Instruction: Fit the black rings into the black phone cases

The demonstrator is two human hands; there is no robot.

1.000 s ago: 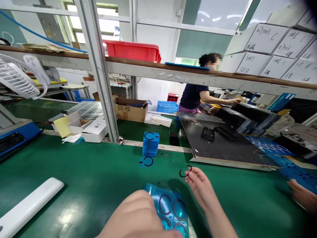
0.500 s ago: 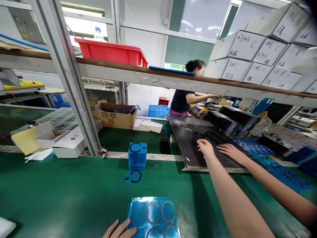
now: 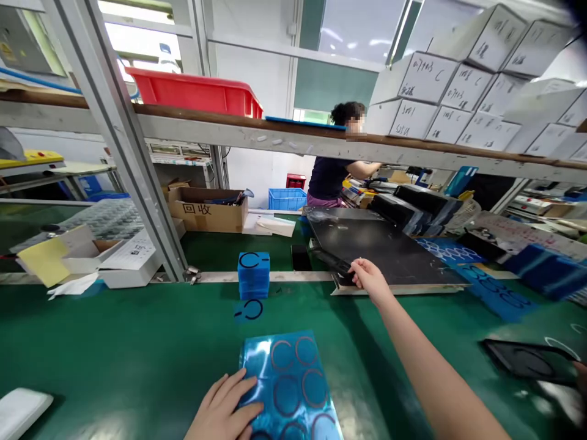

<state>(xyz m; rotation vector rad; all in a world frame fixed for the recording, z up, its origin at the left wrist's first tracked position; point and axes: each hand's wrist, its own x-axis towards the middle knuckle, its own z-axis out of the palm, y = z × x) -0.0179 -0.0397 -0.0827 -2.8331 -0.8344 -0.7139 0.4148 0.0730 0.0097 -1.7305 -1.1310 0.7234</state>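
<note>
right hand [image 3: 368, 278], grip pinched on black case [image 3: 337, 264] at board [image 3: 394, 247] edge; left hand [image 3: 222, 408], fingers spread flat on blue sheet [image 3: 293, 379] on table [image 3: 114, 348]; risk: thin pinch may drop case.

The one head-worn camera looks forward and down, close over the green worktable [image 3: 114, 348].

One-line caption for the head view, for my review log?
Left hand rests on a blue ring sheet on the green table while the right hand grips a black case at the black board.
</note>
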